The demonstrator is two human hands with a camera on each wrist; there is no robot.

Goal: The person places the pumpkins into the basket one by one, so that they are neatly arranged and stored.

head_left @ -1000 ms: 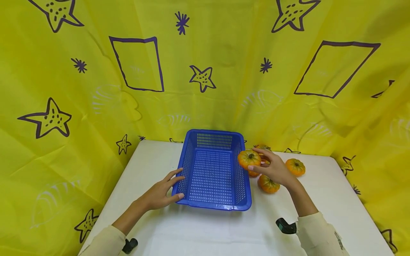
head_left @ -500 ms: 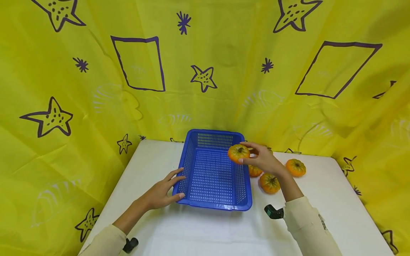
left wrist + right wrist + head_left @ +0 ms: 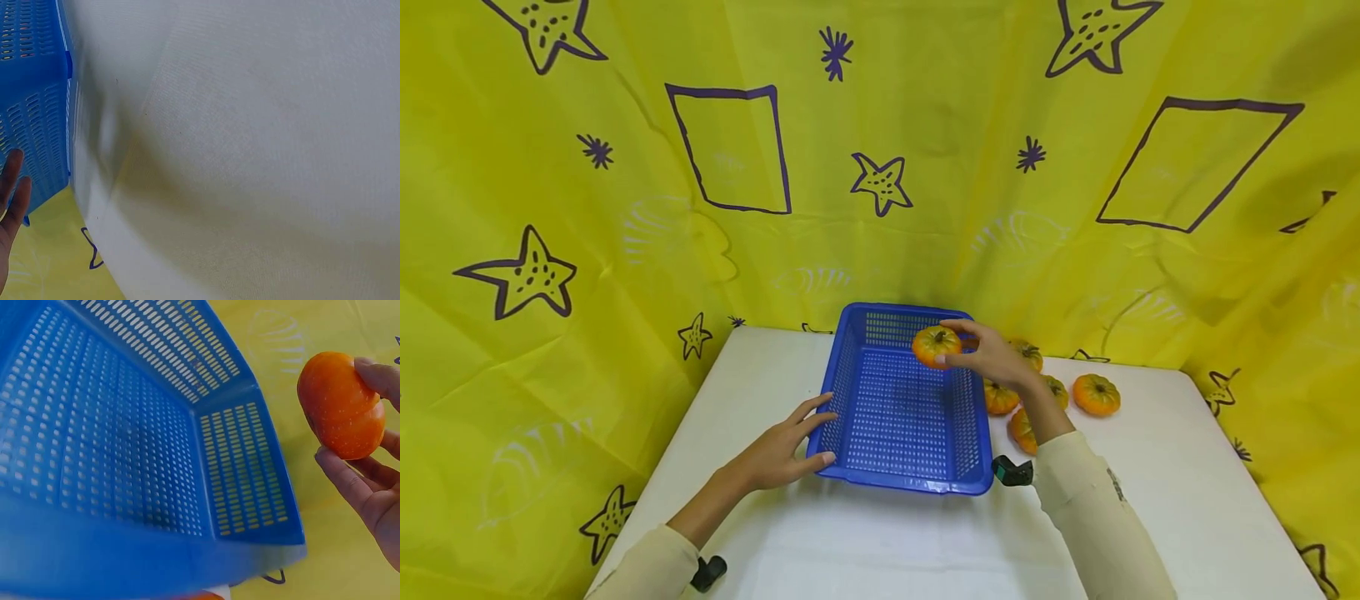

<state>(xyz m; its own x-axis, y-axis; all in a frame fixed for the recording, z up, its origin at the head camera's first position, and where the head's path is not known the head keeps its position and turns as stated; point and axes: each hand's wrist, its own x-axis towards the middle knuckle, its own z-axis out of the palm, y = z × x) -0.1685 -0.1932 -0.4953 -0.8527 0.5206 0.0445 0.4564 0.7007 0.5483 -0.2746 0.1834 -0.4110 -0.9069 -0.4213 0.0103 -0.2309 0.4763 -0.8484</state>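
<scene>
My right hand (image 3: 996,358) pinches a small orange pumpkin (image 3: 934,346) with a greenish top and a dark stem. It is held over the back right part of a blue plastic basket (image 3: 898,485). In the right wrist view the thumb and fingers lie on two sides of the pumpkin (image 3: 340,406), whose smooth underside shows. No pumpkin is visible inside the basket. My left hand (image 3: 775,454) has spread, fairly straight fingers resting on the basket's left rim; in the left wrist view, fingertips (image 3: 17,200) lie at the perforated side of the basket (image 3: 37,125).
Several more pumpkins sit on the white table (image 3: 1165,467) right of the basket, one pumpkin (image 3: 1096,395) farthest right. My right forearm partly covers one pumpkin (image 3: 1022,431). A yellow patterned curtain (image 3: 925,250) hangs behind the table and along both sides.
My right hand has carried the pumpkin leftward and away from me, from beside the basket's right rim to over its inside. The left hand stays on the rim.
</scene>
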